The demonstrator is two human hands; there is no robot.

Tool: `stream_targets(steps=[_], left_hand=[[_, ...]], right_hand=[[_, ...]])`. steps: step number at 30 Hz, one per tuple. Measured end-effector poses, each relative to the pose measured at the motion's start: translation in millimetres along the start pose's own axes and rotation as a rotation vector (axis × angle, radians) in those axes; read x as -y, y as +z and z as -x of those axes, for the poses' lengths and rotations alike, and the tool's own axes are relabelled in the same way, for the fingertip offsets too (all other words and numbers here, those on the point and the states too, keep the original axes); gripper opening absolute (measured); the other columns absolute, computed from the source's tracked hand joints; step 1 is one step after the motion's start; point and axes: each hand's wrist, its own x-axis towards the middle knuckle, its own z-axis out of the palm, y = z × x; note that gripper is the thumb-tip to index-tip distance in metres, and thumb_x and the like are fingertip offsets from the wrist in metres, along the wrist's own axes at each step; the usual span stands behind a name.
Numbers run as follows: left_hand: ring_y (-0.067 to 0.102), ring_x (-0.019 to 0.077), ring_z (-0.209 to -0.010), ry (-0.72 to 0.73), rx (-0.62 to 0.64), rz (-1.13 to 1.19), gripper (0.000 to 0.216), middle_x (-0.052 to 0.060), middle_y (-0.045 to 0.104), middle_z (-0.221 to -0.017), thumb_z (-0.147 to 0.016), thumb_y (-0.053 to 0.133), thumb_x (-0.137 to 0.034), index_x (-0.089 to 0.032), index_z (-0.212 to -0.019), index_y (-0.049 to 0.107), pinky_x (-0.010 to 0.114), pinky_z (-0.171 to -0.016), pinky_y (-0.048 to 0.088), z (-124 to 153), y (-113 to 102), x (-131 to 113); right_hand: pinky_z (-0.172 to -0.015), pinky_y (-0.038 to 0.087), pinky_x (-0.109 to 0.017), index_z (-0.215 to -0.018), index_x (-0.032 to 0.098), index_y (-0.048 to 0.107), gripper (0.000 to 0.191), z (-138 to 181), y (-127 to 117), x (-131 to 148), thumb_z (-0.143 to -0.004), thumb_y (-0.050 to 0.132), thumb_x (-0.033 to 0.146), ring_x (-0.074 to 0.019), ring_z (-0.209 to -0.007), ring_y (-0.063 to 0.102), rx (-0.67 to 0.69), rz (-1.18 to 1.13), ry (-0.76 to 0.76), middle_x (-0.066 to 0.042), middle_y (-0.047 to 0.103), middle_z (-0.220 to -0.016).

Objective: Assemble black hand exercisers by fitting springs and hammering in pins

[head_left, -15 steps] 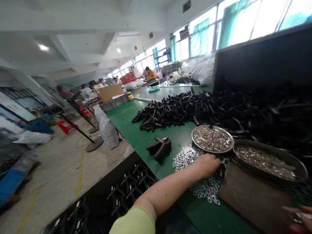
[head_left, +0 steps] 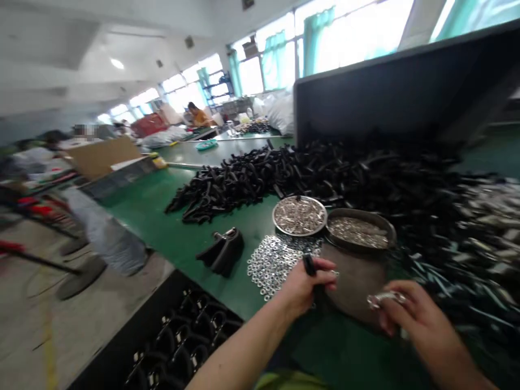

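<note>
My left hand [head_left: 304, 285] is closed round a small black part [head_left: 310, 265], held just above the near edge of a heap of shiny washers [head_left: 273, 262] on the green table [head_left: 174, 238]. My right hand [head_left: 414, 317] pinches a silvery metal piece [head_left: 384, 298] over a brown board [head_left: 352, 281]. Behind the washers stand a round metal dish of small silver parts [head_left: 299, 215] and a second dish [head_left: 359, 231]. A big pile of black curved parts [head_left: 284, 173] spreads across the table beyond them.
A black assembled piece [head_left: 222, 252] lies left of the washers. A black crate of finished pieces [head_left: 179, 341] stands at the table's near left edge. A tilted dark bin [head_left: 385, 92] rises behind the pile. Other people work far off at the back.
My left hand has lifted off the washers and now grips a black part. My right hand has come into view holding a metal piece. The view has swung right.
</note>
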Motion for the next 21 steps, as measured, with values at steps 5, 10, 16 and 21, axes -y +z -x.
stream_targets(steps=[5, 10, 16, 21], left_hand=[[0.061, 0.0100, -0.061, -0.067, -0.005, 0.071, 0.027, 0.000, 0.063, -0.064, -0.054, 0.081, -0.016, -0.013, -0.073, 0.062, 0.021, -0.064, 0.046, 12.0, 2.8, 19.5], [0.060, 0.0101, -0.062, -0.006, 0.066, -0.050, 0.022, -0.001, 0.064, -0.065, -0.060, 0.079, -0.018, -0.014, -0.075, 0.063, 0.022, -0.065, 0.046, 16.5, 6.5, 26.6], [0.061, 0.0142, -0.071, 0.158, 0.097, -0.422, 0.015, 0.002, 0.068, -0.076, -0.068, 0.074, -0.024, -0.017, -0.078, 0.066, 0.026, -0.070, 0.045, 18.2, -0.4, 23.8], [0.060, 0.0145, -0.072, 0.252, 0.070, -0.627, 0.014, 0.004, 0.068, -0.078, -0.072, 0.070, -0.029, -0.017, -0.079, 0.068, 0.025, -0.069, 0.044, 16.9, -3.9, 27.8]], right_hand=[[-0.038, 0.032, -0.019, -0.087, 0.022, 0.045, 0.034, 12.7, 16.3, 15.9, -0.077, 0.063, 0.049, -0.0070, -0.040, 0.042, 0.104, -0.204, 0.038, 0.007, 0.050, -0.057], [-0.039, 0.033, -0.018, -0.090, 0.021, 0.047, 0.033, 21.0, 23.3, 18.2, -0.078, 0.064, 0.047, -0.0061, -0.044, 0.043, 0.154, -0.269, 0.059, 0.006, 0.052, -0.063], [-0.038, 0.033, -0.018, -0.090, 0.020, 0.048, 0.034, 14.5, 30.8, 14.7, -0.078, 0.062, 0.049, -0.0074, -0.044, 0.045, 0.121, -0.377, 0.163, 0.005, 0.055, -0.062], [-0.054, 0.047, -0.025, -0.086, 0.021, 0.049, 0.030, 5.1, 21.3, 16.6, -0.075, 0.064, 0.044, -0.0147, -0.064, 0.059, 0.032, -0.153, 0.085, 0.000, 0.063, -0.075]])
